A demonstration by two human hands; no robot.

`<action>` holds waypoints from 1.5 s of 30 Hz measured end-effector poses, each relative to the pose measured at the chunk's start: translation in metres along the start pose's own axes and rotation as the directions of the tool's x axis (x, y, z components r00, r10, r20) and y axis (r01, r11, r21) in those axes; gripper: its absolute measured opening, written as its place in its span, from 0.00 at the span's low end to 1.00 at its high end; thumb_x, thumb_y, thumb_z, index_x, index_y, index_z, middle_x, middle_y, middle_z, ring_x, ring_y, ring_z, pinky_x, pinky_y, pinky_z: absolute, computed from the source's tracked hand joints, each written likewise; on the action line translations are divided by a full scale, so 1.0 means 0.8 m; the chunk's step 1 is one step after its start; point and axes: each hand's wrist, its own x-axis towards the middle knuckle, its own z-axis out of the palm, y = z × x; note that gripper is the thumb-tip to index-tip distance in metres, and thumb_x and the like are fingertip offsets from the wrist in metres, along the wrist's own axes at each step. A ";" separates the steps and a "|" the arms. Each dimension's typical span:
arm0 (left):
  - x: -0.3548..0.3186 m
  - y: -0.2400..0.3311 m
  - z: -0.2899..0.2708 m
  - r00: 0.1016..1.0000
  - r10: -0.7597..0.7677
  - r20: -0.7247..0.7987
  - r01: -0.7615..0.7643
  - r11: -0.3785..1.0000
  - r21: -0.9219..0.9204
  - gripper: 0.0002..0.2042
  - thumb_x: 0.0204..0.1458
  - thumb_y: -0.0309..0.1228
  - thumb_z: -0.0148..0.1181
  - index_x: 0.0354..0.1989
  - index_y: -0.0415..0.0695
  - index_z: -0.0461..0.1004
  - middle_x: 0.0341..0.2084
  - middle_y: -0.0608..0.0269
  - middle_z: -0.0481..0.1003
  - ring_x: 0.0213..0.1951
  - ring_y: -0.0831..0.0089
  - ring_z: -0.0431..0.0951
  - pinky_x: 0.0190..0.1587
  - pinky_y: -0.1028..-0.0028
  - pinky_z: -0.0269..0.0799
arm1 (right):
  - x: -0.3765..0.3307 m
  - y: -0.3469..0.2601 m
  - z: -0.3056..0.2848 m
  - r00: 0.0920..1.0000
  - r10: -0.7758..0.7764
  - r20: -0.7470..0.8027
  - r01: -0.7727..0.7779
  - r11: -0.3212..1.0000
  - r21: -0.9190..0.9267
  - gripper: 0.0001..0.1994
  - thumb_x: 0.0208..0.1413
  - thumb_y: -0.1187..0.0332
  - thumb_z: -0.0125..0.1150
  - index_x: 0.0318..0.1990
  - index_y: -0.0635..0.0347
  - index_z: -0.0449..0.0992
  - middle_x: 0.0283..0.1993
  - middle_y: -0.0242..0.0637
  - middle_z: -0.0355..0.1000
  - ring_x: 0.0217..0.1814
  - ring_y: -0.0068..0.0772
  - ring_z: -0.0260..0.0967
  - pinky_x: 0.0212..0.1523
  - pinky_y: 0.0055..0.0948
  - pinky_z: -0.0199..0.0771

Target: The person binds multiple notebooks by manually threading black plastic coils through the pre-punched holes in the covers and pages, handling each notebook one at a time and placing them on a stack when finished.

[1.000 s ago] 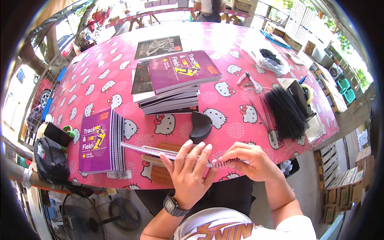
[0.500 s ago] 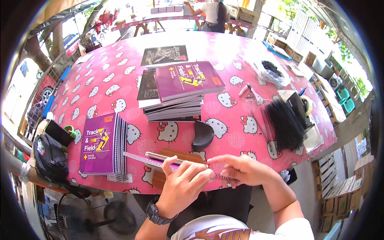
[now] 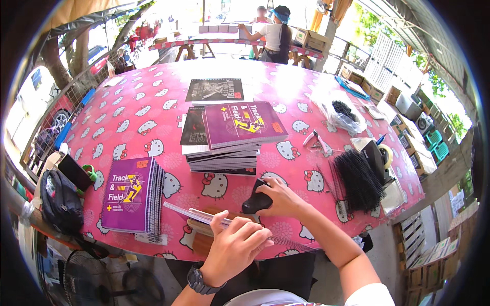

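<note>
My left hand (image 3: 235, 245) is closed on a thin notebook (image 3: 179, 211), seen nearly edge-on above a brown wooden board (image 3: 201, 240). A dark spiral coil (image 3: 296, 245) runs out to the right from the notebook's near end, past my left fingers. Slightly farther off, my right hand (image 3: 282, 200) has its fingers wrapped round a smooth black curved block (image 3: 255, 198), whose exact kind I cannot make out. A stack of notebooks (image 3: 224, 166) with a purple-covered one on top lies beyond it. Left of the board sits a pile of purple spiral-bound notebooks (image 3: 130, 196).
On the right lie a heap of black spiral coils (image 3: 360, 181), pink-handled pliers (image 3: 317, 144), a tape roll (image 3: 386, 155) and a plastic bag (image 3: 343, 115). A black bag (image 3: 62, 201) rests at the left edge. A co-worker (image 3: 275, 38) stands at a far table.
My right hand has left the coil by the notebook, reached forward and taken hold of the black block. The left hand keeps its hold on the notebook. The view has tilted up slightly.
</note>
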 end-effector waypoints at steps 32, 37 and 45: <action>-0.018 -0.029 -0.020 0.947 -0.195 -0.257 0.238 0.959 0.152 0.15 0.28 0.39 0.73 0.24 0.53 0.74 0.25 0.74 0.73 0.39 0.68 0.71 0.64 0.47 0.32 | -0.066 -0.070 -0.045 0.953 -0.261 -0.154 0.181 0.082 0.980 0.41 0.39 0.32 0.58 0.41 0.68 0.77 0.52 0.63 0.66 0.54 0.50 0.65 0.57 0.42 0.58; -0.020 -0.029 -0.016 0.945 -0.193 -0.264 0.242 0.956 0.168 0.16 0.30 0.45 0.73 0.26 0.56 0.74 0.26 0.77 0.72 0.40 0.74 0.72 0.64 0.44 0.26 | -0.049 -0.063 -0.082 0.989 -0.013 -0.145 0.107 0.740 0.664 0.29 0.38 0.45 0.65 0.41 0.62 0.78 0.47 0.44 0.73 0.58 0.45 0.62 0.58 0.43 0.56; -0.018 -0.027 -0.015 0.938 -0.211 -0.275 0.263 0.950 0.170 0.16 0.29 0.44 0.73 0.26 0.56 0.75 0.26 0.77 0.73 0.40 0.75 0.72 0.64 0.44 0.26 | -0.045 -0.071 -0.091 0.961 -0.275 -0.001 0.075 0.260 0.963 0.25 0.42 0.47 0.67 0.41 0.59 0.79 0.44 0.48 0.73 0.56 0.46 0.64 0.55 0.42 0.60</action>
